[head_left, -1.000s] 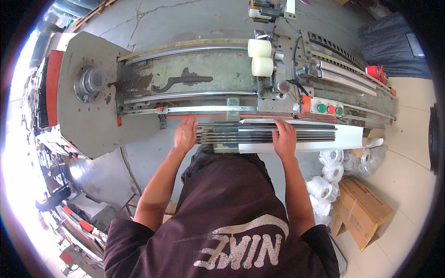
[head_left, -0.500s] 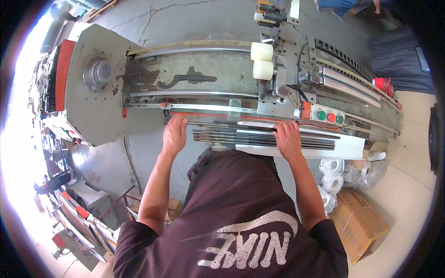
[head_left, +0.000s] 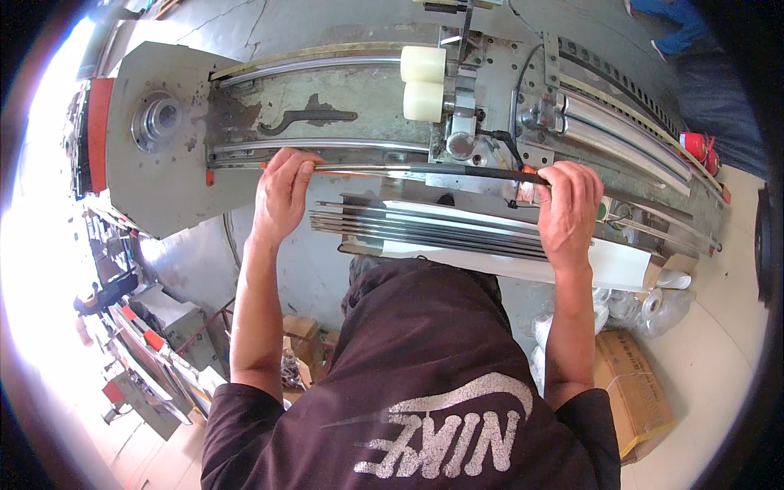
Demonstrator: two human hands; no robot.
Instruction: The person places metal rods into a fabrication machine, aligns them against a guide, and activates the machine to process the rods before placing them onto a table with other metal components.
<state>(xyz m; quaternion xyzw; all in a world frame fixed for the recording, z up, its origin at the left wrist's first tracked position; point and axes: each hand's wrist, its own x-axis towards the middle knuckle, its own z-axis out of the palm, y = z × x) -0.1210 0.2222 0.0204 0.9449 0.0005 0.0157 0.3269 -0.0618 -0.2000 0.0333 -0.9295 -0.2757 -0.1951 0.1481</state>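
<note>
A long, thin rod (head_left: 425, 169), dark to the right and silvery to the left, spans the space between my hands above the machine's near edge. My left hand (head_left: 282, 196) is closed around its left end, thumb and fingers pressed together. Toward its right end, my right hand (head_left: 569, 214) grips the dark part. Below it, nearer my body, several similar rods (head_left: 408, 230) lie side by side on a long white tray (head_left: 625, 265). My right hand and forearm cover the right part of those rods and most of the button box, leaving a green button (head_left: 603, 211) partly visible.
The grey machine (head_left: 196, 184) runs across in front of me. On its bed lies a hook spanner (head_left: 310, 118); two cream rollers (head_left: 424, 82) stand beside the carriage. Wrapped rolls (head_left: 651, 306) and a cardboard box (head_left: 633, 400) sit at right, a red extinguisher (head_left: 701, 151) farther off.
Both hands have moved away from my body and farther apart, raising the rod from beside the others to above the machine's near rail. My right hand has shifted right.
</note>
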